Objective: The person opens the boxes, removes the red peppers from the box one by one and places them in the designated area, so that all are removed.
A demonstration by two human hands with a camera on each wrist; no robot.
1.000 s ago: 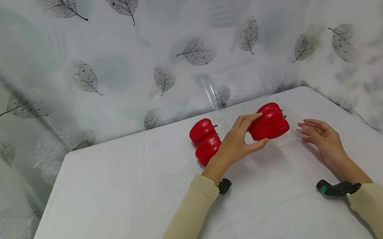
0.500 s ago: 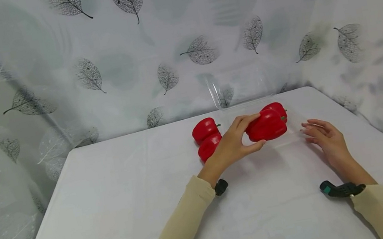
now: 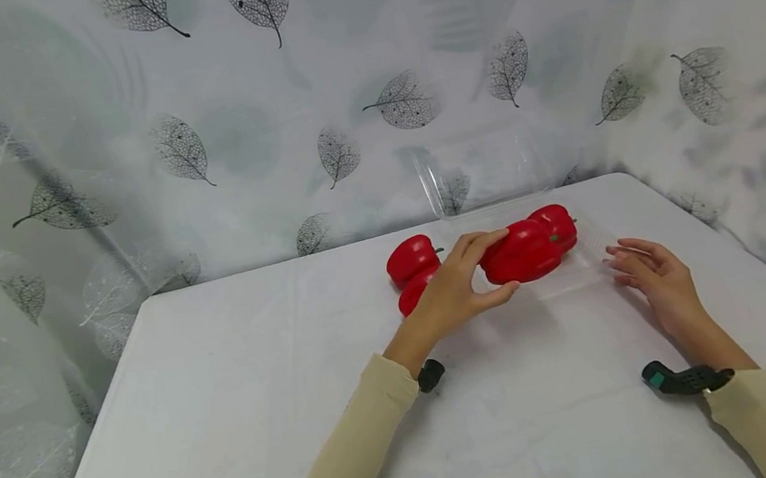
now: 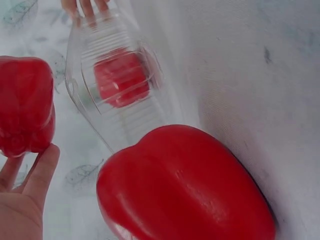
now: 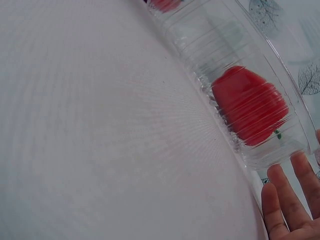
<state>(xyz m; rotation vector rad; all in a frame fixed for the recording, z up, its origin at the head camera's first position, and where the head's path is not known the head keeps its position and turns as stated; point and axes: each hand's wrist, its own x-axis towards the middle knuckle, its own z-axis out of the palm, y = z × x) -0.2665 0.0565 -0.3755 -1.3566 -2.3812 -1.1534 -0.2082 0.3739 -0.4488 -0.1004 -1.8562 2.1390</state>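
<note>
My left hand (image 3: 448,287) grips a red bell pepper (image 3: 516,253), thumb below and fingers over the top, above the near left part of a clear plastic container. Inside that container (image 4: 75,90) lies another red bell pepper (image 5: 250,107), with its green stem toward the right end. My right hand (image 3: 656,282) has relaxed, slightly bent fingers, and in the right wrist view its fingertips (image 5: 300,159) are right at the container's end wall. Two more red bell peppers sit left of the container, the rear one (image 3: 411,261) in plain sight, the front one (image 3: 416,291) partly behind my left hand.
The container's raised clear lid (image 3: 482,172) stands at the back edge of the white table (image 3: 227,400). A leaf-printed curtain (image 3: 235,128) hangs close behind and along both sides. Each wrist wears a black strap device (image 3: 684,379).
My left hand has drawn the held pepper a little to the left, so more of the pepper in the container shows. My right hand stays at the container's end. The head view has shifted slightly.
</note>
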